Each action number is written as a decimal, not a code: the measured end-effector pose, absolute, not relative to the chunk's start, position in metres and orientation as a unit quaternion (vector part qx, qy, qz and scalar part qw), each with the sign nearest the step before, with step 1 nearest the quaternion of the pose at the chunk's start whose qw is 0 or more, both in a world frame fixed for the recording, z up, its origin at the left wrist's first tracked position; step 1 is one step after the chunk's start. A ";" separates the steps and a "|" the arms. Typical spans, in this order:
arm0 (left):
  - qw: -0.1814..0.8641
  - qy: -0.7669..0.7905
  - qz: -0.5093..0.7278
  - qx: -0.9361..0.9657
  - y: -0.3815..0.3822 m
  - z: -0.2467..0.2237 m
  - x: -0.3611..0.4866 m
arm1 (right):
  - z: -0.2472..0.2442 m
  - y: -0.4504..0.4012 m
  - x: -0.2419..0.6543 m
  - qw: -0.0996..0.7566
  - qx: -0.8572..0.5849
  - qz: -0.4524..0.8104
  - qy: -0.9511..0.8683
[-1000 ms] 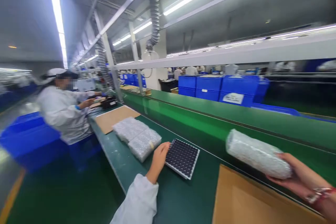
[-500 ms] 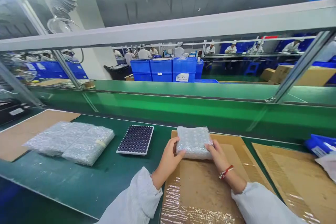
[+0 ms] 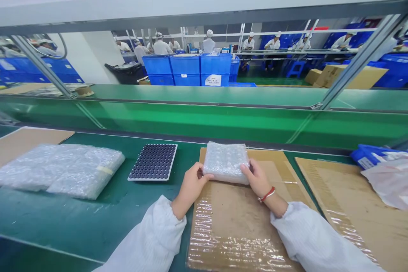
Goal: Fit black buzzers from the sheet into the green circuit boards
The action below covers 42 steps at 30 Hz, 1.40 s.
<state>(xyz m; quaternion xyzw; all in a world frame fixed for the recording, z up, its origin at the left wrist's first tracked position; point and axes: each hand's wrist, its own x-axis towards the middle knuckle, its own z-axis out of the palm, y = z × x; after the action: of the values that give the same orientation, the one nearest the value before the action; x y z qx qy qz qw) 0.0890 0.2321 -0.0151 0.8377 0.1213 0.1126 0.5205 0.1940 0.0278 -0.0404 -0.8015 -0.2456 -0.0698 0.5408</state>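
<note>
My left hand [image 3: 190,190] and right hand [image 3: 257,182] are curled around the two sides of a small, squarish bubble-wrapped packet [image 3: 225,162], gripping its edges between them. The packet rests on a brown cardboard sheet [image 3: 223,225] streaked with clear tape, at the bottom centre of the frame. It looks light and squashy, and its slick plastic skin could slide if I pinched a corner, so holding both sides seems safest. I can't tell how stiff its hidden contents are.

The dark green counter [image 3: 95,216] carries a flat black dimpled tray [image 3: 153,162] and long bubble-wrapped bundles [image 3: 60,171] to my left. Stacked blue plastic crates [image 3: 186,70] stand across the room at upper centre, among co-workers in white coats [image 3: 161,46].
</note>
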 end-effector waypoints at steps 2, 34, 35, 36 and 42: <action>0.523 0.124 0.124 0.834 0.234 -0.017 0.090 | -0.040 0.028 0.193 0.557 -0.783 -0.054 -0.273; 0.149 -0.033 0.377 0.913 0.224 0.006 0.073 | -0.017 0.044 0.159 0.456 -0.692 -0.277 -0.487; 0.107 -0.058 0.361 0.925 0.218 0.008 0.073 | -0.011 0.046 0.158 0.458 -0.688 -0.266 -0.495; 0.076 -0.070 0.347 0.932 0.214 0.008 0.073 | -0.003 0.049 0.157 0.459 -0.687 -0.253 -0.504; 0.131 -0.008 0.348 0.928 0.219 0.017 0.105 | 0.059 0.072 0.167 0.413 -0.690 -0.198 -0.561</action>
<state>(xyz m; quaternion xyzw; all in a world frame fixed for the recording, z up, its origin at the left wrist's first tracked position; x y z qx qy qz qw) 0.1047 0.2191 0.0171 0.9284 -0.0084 0.3477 0.1307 0.1673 0.0718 0.0588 -0.6901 -0.5605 -0.1978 0.4128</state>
